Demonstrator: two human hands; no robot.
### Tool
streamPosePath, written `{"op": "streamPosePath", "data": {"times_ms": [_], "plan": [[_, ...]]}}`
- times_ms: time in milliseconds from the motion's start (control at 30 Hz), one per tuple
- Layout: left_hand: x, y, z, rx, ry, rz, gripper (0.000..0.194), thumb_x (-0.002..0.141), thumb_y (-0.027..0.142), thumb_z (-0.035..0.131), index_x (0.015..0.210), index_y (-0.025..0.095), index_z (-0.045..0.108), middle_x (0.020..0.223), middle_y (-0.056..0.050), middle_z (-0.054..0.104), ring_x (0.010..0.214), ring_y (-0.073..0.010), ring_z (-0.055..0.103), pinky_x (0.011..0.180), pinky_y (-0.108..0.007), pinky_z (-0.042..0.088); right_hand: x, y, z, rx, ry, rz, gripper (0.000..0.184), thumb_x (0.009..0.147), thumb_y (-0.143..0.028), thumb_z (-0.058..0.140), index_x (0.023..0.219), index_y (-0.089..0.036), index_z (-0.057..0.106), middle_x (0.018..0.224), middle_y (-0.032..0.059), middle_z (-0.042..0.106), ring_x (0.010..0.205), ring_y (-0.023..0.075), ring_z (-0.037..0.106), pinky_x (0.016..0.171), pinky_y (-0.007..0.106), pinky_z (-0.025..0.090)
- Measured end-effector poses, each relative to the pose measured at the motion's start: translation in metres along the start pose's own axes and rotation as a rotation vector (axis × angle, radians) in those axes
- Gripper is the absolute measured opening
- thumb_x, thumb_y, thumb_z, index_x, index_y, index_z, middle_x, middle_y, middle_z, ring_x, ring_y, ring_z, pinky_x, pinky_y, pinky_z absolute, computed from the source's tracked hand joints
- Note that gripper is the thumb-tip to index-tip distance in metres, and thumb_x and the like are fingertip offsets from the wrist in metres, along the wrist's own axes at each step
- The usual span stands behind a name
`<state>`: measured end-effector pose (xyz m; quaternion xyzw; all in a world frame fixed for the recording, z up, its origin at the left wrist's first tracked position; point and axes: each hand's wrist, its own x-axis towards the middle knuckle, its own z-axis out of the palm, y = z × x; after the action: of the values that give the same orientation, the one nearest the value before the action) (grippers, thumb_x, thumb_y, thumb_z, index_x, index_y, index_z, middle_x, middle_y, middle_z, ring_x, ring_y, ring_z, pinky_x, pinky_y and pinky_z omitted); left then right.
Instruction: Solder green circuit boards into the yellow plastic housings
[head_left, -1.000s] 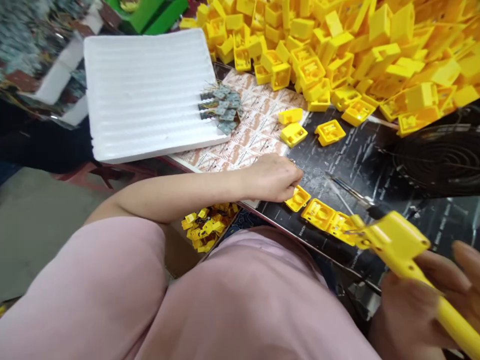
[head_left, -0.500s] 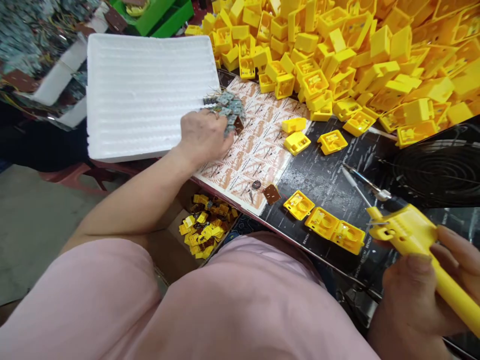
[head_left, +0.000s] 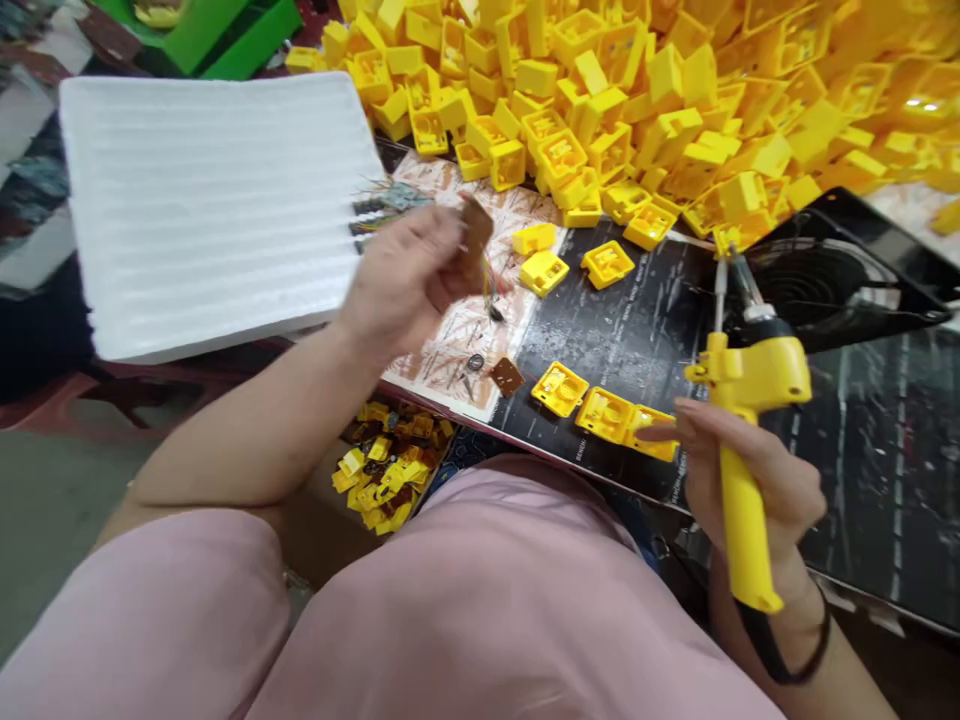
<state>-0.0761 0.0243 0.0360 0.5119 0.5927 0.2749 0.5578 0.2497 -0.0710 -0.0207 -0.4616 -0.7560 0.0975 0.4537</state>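
A brown circuit board (head_left: 475,237), wires trailing, now hangs above the patterned sheet (head_left: 439,350) — pinched in the nearly closed fingers of the left hand (head_left: 405,280), lifted clear of the foam tray (head_left: 225,210). The right hand (head_left: 757,480), fingers curled around the yellow soldering gun (head_left: 742,450), has swung the tool upright.

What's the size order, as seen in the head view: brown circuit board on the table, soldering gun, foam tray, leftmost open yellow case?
Largest to smallest:
foam tray
soldering gun, though nearer the camera
yellow case
brown circuit board
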Motion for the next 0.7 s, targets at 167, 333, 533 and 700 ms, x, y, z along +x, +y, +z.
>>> {"op": "streamPosePath", "data": {"times_ms": [167,333,533,700], "plan": [[0.000,0.006,0.086,-0.506,-0.556,-0.203,0.020,0.096,0.035,0.074,0.092,0.016,0.066,0.055,0.006,0.050,0.046,-0.0104,0.051,0.053,-0.025,0.059,0.030,-0.005,-0.003,0.201,-0.091,-0.177,0.065,0.090,-0.004,0.078,0.145,-0.035,0.059,0.148,0.0020,0.071,0.130,0.0207,0.073,0.113,0.036,0.064],[-0.006,0.001,0.126,-0.640,-0.788,-0.421,0.017,0.094,0.020,0.074,0.081,0.018,0.063,0.048,0.006,0.052,0.037,-0.0082,0.044,0.043,-0.020,0.050,0.029,-0.008,-0.011,0.217,-0.120,-0.199,0.051,0.093,-0.013,0.080,0.135,-0.034,0.061,0.123,-0.0004,0.081,0.105,0.0200,0.082,0.092,0.035,0.073],[-0.012,-0.016,0.114,-0.461,-0.477,-0.018,0.030,0.093,0.038,0.079,0.114,0.017,0.079,0.106,-0.012,0.084,0.091,-0.0216,0.080,0.084,-0.035,0.065,0.014,-0.008,-0.009,0.062,0.220,-0.074,0.036,0.089,-0.015,0.085,0.116,-0.028,0.066,0.093,-0.0044,0.077,0.073,0.0145,0.078,0.069,0.026,0.070],[-0.022,-0.009,0.119,-0.017,-0.182,0.516,0.035,0.097,0.046,0.073,0.116,0.019,0.084,0.138,-0.010,0.077,0.139,-0.0256,0.066,0.125,-0.042,0.048,0.010,-0.015,-0.002,0.063,0.205,-0.030,0.035,0.090,-0.016,0.083,0.114,-0.032,0.064,0.090,-0.0043,0.077,0.070,0.0165,0.078,0.068,0.028,0.070]]}}
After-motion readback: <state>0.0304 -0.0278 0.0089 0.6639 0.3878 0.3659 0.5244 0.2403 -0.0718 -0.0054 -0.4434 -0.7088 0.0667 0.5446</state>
